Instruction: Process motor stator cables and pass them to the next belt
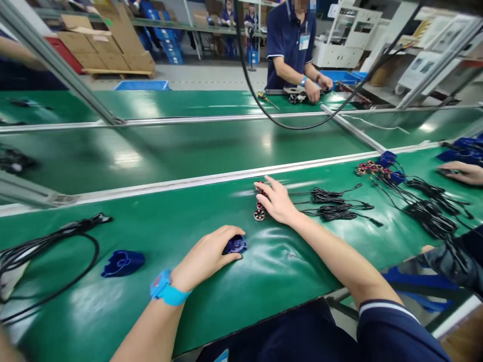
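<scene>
My left hand (209, 255), with a bright blue band at the wrist, is closed around a dark blue plastic housing (237, 244) just above the green mat. Another blue housing (124, 263) lies on its side to the left. My right hand (278, 202) reaches over a short row of round motor stators with copper windings (259, 215). Its fingers are stretched and apart, with the fingertips at the upper stators; the hand partly hides them. Bundled black cables (335, 211) trail from these stators to the right.
More stators (372, 169) and coiled black cables (433, 216) lie at right, near another person's hand (462, 173). Thick black cables (49, 244) lie at left. A white rail (211, 177) borders the mat's far side. A black cable loop (302, 125) hangs ahead; a co-worker (289, 50) stands opposite.
</scene>
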The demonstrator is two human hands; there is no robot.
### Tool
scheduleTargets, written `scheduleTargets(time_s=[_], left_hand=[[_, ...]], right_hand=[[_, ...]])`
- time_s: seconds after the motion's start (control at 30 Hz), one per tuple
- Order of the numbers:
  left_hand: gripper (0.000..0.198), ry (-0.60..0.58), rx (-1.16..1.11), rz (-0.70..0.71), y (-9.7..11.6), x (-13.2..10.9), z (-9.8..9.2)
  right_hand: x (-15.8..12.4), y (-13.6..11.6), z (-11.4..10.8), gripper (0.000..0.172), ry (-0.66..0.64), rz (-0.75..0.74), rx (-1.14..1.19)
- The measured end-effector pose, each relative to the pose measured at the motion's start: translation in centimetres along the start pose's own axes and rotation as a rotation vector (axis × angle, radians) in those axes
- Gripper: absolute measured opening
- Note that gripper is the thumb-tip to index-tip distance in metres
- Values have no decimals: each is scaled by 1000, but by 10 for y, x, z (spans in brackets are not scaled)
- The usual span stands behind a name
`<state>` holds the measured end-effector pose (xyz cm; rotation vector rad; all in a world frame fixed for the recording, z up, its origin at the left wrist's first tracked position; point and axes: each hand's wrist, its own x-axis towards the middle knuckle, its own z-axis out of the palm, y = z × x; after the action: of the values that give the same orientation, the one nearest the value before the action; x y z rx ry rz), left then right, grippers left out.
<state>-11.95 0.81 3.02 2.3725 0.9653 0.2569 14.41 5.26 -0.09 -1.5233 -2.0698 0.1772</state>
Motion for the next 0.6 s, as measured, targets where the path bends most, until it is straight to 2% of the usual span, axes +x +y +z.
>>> scheduleTargets(time_s=[0.07, 0.2, 0.27, 0.33, 0.43, 0.6], left_hand=[[43, -21, -58, 34, 3, 1, 1], [45, -17, -105, 58, 4, 3, 5], [58, 4, -67, 42, 3, 4, 7], [79, 19, 2, 11, 1, 4, 7], [98, 17, 83, -28, -1, 3, 6], [87, -4, 27, -5, -3, 1, 4]], right_hand=[[-12, -6, -14, 37, 30, -67, 26], [-34, -13, -29, 25, -110, -202, -47], [-41, -13, -26, 23, -155, -238, -106], [-44, -13, -21, 18, -190, -267, -117], [-46, -12, -18, 14, -236, -312, -9], [-50, -12, -21, 20, -336, -336, 170]])
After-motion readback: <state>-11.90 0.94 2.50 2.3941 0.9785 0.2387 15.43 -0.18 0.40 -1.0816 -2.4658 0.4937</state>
